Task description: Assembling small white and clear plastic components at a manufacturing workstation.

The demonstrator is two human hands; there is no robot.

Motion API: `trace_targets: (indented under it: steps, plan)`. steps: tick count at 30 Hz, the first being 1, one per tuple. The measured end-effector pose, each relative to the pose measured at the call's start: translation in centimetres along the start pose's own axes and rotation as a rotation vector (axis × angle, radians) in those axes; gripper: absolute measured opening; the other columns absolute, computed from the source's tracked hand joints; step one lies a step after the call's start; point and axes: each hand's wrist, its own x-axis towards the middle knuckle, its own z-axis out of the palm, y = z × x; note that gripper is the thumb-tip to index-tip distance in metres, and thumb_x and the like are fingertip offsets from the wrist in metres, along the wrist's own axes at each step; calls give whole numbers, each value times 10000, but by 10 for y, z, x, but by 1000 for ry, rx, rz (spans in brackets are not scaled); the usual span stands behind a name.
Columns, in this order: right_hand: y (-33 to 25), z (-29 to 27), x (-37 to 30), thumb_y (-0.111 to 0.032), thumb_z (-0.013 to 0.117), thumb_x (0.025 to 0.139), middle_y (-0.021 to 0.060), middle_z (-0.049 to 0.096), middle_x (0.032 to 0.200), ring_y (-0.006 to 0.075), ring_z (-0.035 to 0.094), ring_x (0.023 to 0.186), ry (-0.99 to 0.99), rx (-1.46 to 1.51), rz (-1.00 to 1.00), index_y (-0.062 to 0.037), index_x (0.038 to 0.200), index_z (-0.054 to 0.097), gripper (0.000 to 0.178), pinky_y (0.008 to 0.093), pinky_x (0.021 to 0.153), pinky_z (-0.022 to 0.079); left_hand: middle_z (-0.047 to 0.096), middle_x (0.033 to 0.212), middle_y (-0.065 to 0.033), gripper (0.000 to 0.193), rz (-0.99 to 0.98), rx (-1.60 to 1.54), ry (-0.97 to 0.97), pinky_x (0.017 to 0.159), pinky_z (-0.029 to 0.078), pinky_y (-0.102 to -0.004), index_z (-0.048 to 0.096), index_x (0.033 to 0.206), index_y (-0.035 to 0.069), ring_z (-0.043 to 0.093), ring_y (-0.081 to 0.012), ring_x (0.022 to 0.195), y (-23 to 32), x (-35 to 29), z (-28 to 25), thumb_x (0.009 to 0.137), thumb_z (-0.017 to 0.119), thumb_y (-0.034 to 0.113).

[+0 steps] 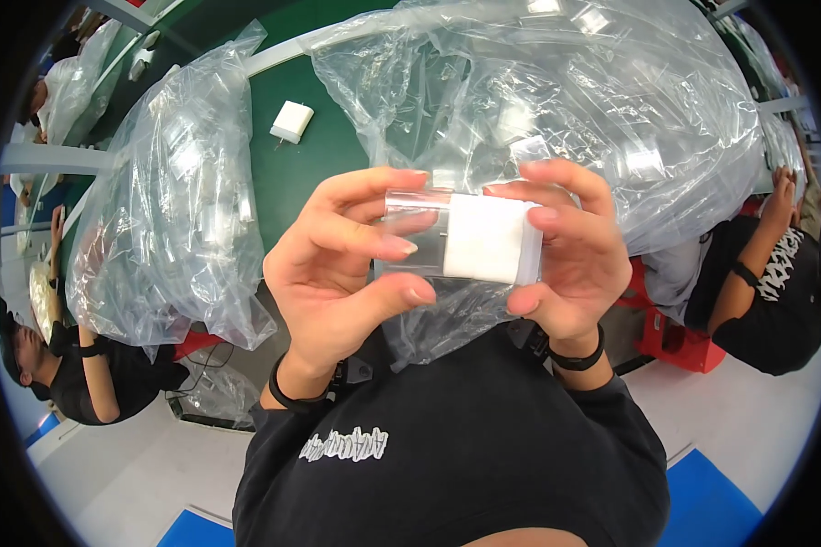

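Observation:
Between my two hands is a white plug adapter (483, 239), a rounded block lying sideways inside a clear plastic case (431, 202). A small metal prong seems to show at its left side. My left hand (324, 264) is closed around the see-through left end of the case, thumb below and fingers above. My right hand (579, 251) grips the right end by the fingertips, beside a translucent edge. Whether the case is closed at that end, I cannot tell. Both hands are held above the table's near edge, in front of my black shirt.
On the green table (287, 173) another white plug adapter (292, 121) lies with its prongs showing. A large clear bag (556, 100) of cased adapters spreads at the right, and another clear bag (178, 182) stands at the left. People sit on both sides, with a red stool (680, 342) at right.

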Motion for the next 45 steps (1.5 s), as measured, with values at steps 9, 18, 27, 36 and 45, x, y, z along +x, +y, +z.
trace_targets:
  steps: [9,18,27,36,45]
  plan:
    - [5,3,5,-146,834,611,176,623,1022,259,626,946,-139,-34,-46,23,1076,571,560,328,779,511,499,1147,-208,693,70,-25,-95,899,516,-413,455,1194,-43,532,-293,1096,-7,-5,0,596,804,-52]
    - [-7,14,20,-221,854,594,165,574,1120,240,563,1065,49,282,364,37,1263,411,842,360,910,434,583,1047,-116,687,-500,-166,-74,889,446,-275,352,1312,-9,578,-170,990,5,4,0,736,726,32]
    - [-8,13,-2,-34,757,688,100,656,901,166,601,847,169,-257,249,10,972,638,311,263,737,462,588,1088,-83,477,-399,-149,95,791,451,-237,509,1187,0,572,-131,943,-18,1,18,763,719,61]
    - [-6,15,12,-391,524,906,107,588,814,281,599,788,195,644,44,-12,939,535,381,391,787,461,625,1016,-133,360,-364,-117,45,814,502,-266,549,1106,-66,609,-150,933,-7,8,36,765,663,-73]
    - [-21,5,11,-471,361,946,39,503,669,165,511,603,68,709,20,-86,795,496,435,316,667,362,594,1062,-137,333,-237,-166,-26,831,497,-280,562,1111,-72,601,-172,939,-9,6,45,785,632,-83]
